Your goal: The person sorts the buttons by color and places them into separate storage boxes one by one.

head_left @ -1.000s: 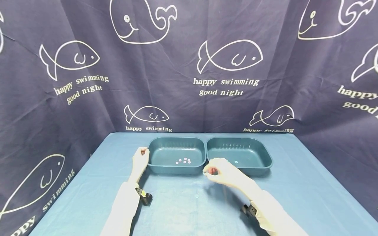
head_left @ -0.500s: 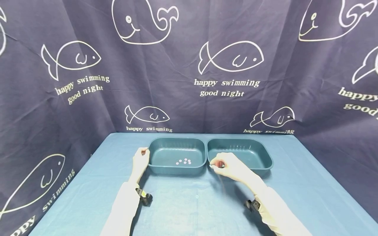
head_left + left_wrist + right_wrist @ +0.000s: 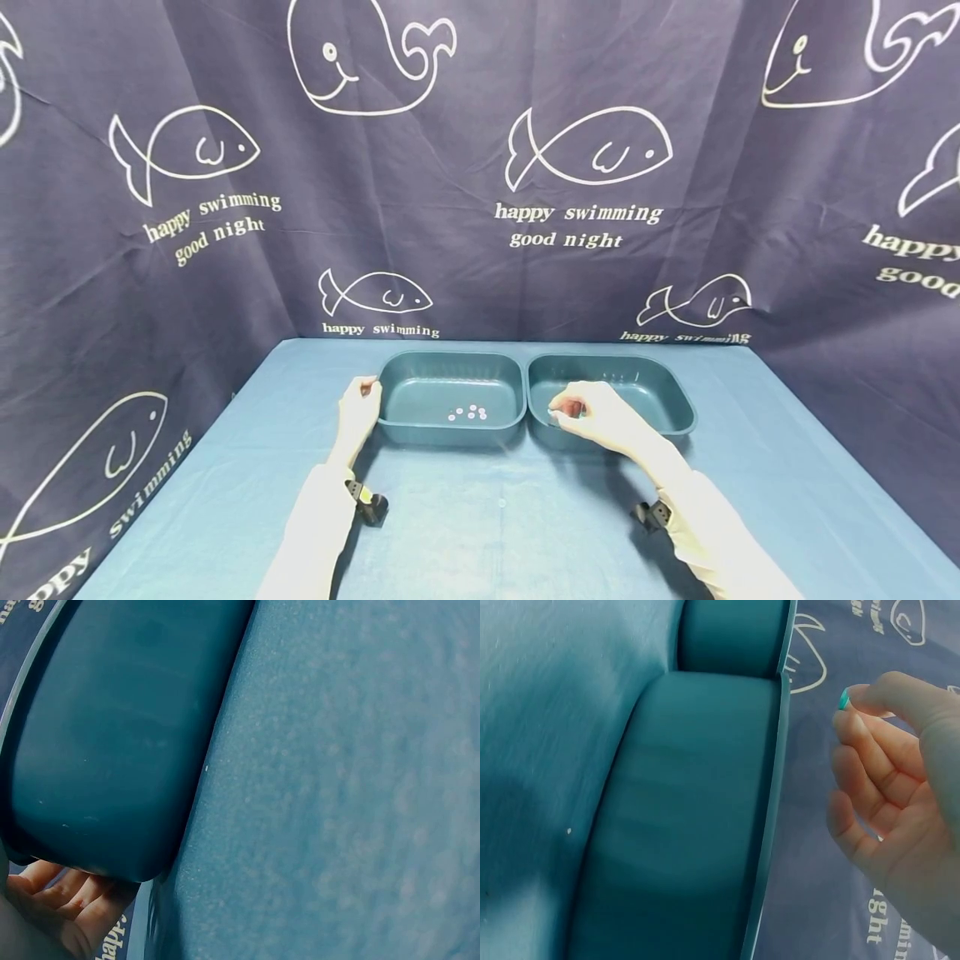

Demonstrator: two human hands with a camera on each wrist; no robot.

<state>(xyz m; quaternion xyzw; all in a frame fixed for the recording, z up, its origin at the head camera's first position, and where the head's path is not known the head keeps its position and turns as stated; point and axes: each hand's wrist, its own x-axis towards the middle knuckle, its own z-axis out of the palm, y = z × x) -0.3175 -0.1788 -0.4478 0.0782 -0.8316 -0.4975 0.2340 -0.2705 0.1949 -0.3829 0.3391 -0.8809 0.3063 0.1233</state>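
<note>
My left hand [image 3: 360,404] holds the left end of a teal plastic bin [image 3: 450,434]. In the left wrist view the fingers [image 3: 90,900] reach up against the bin's end, their tips partly hidden by it. Over the front left part of a second teal bin [image 3: 675,392], my right hand [image 3: 603,415] pinches a small turquoise disc [image 3: 844,699] between thumb and index finger. The other fingers [image 3: 855,772] of that hand bend loosely. Several small pale pink discs [image 3: 472,414] lie on the left bin's floor.
The two bins stand side by side, their ends close together, on a light blue cloth-covered table [image 3: 450,517]. Dark curtain [image 3: 465,167] printed with white fish surrounds the table's back and sides. Both wrists wear small black cameras [image 3: 371,507].
My right hand has moved right and slightly away from me, from the gap between the bins to over the right bin, still pinching the disc. The left hand stays in place.
</note>
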